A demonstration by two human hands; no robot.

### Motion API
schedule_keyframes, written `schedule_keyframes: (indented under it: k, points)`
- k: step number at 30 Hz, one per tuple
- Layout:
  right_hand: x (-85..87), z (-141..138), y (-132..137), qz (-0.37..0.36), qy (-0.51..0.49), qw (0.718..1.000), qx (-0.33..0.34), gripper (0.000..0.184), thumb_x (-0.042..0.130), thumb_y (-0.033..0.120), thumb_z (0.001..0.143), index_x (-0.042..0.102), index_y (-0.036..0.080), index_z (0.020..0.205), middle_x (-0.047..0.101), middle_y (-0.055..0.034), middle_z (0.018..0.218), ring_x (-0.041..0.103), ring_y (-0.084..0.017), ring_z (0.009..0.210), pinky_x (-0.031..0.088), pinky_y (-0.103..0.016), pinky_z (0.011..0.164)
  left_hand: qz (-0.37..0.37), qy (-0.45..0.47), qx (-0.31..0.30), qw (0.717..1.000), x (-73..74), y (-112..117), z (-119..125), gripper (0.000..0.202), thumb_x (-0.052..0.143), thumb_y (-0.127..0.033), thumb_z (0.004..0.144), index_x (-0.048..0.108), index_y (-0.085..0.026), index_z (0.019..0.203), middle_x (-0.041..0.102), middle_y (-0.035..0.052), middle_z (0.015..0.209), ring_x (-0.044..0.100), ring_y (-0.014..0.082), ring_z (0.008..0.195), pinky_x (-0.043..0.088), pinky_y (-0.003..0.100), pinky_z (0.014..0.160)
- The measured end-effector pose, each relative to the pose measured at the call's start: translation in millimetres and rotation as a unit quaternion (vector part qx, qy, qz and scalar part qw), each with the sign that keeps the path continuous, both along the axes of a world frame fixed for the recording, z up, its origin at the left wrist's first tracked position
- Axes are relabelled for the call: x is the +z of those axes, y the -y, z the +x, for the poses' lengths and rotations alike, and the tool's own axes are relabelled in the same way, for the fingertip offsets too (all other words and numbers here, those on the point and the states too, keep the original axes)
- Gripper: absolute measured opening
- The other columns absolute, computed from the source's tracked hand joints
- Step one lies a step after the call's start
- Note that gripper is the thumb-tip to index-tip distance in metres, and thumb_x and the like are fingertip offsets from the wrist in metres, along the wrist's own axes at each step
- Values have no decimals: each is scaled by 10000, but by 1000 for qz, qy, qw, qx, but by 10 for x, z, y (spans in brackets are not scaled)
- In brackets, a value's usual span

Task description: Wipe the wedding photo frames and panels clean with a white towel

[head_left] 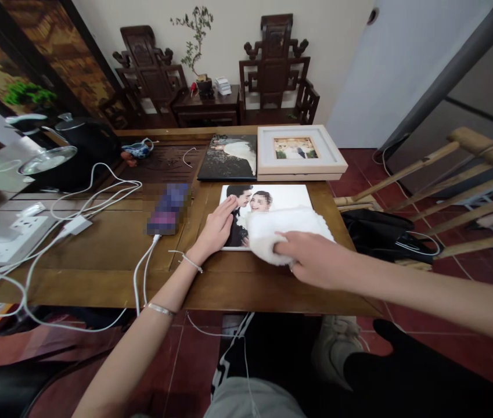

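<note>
A white-edged photo panel [292,196] showing a couple lies flat on the brown wooden table [229,284]. My left hand [219,227] rests on the panel's left side with its fingers stretched out. On the right, my right hand [311,255] grips a fluffy white cloth [292,223], which lies over the panel's lower right part and hides it. Behind the panel are a dark photo panel [224,158] and a pale wooden photo frame [328,152] with a wide white mat, side by side.
A phone [168,209] with a white cable lies left of the panel. Farther left are a power strip [17,238], tangled cables, a lidded pot [50,162] and a black kettle [85,136]. A wooden chair [442,168] stands at the right.
</note>
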State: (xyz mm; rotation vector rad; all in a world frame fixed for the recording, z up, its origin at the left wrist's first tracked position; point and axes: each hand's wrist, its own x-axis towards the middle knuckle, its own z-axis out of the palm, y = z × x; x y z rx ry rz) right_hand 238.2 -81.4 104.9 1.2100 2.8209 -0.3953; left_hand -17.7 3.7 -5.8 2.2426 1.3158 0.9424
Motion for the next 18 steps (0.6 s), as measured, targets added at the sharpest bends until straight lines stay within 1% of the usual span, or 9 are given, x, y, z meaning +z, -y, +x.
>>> schedule_keyframes:
  k: [3,6,8,10,12,14,16,18]
  points:
    - [-13,-33,-404,11,10,1000,-6,344,476,48,732,661,162,998,648,-120,917,591,-209,767,382,-291,619,-2,-2,-4,1000,10,4,-1,493,326,-283,986,507,-189,1435,428,72,1558,340,202,1476,241,458,1241]
    - [-54,-77,-810,28,-6,1000,11,294,489,45,751,639,138,986,639,-118,883,559,-193,758,372,-280,645,-5,-1,-6,1000,21,10,-6,488,329,-293,992,498,-209,1442,421,60,1563,333,202,1480,238,468,1241]
    - [-81,-113,-1033,38,-20,999,20,231,499,69,791,627,133,973,640,-119,870,555,-196,770,369,-280,657,-6,0,-6,1000,23,13,-11,485,329,-297,996,493,-216,1445,417,57,1566,333,203,1480,239,468,1241]
    - [-98,-153,-1192,44,-24,998,23,156,514,135,847,619,130,962,643,-129,864,559,-208,778,365,-287,657,-4,-1,-8,1000,20,14,-15,484,325,-295,999,488,-220,1449,416,55,1567,333,201,1479,235,463,1243]
    - [-105,-188,-1279,50,-20,998,26,145,524,198,883,615,125,967,646,-140,865,567,-223,784,366,-299,660,-2,0,-11,1000,14,12,-18,484,320,-295,1003,487,-208,1449,419,63,1565,334,204,1479,227,457,1247]
    - [-108,-211,-1289,54,-15,998,24,156,526,211,890,616,121,980,647,-149,883,575,-237,801,376,-309,673,-1,2,-13,1000,6,9,-20,483,319,-301,1006,490,-196,1446,422,72,1563,333,211,1479,222,460,1248]
    - [-118,-215,-1224,55,-12,998,19,162,517,171,876,622,124,991,645,-162,948,586,-252,849,396,-322,705,-3,4,-14,1000,0,5,-22,480,324,-305,1007,491,-201,1444,424,70,1562,333,214,1479,222,468,1247]
    - [-144,-200,-1091,61,-1,998,10,217,495,94,840,630,125,1007,632,-182,1037,595,-272,911,421,-351,755,-2,4,-11,1000,-4,3,-22,477,328,-298,1004,493,-211,1442,424,63,1562,335,210,1478,224,471,1245]
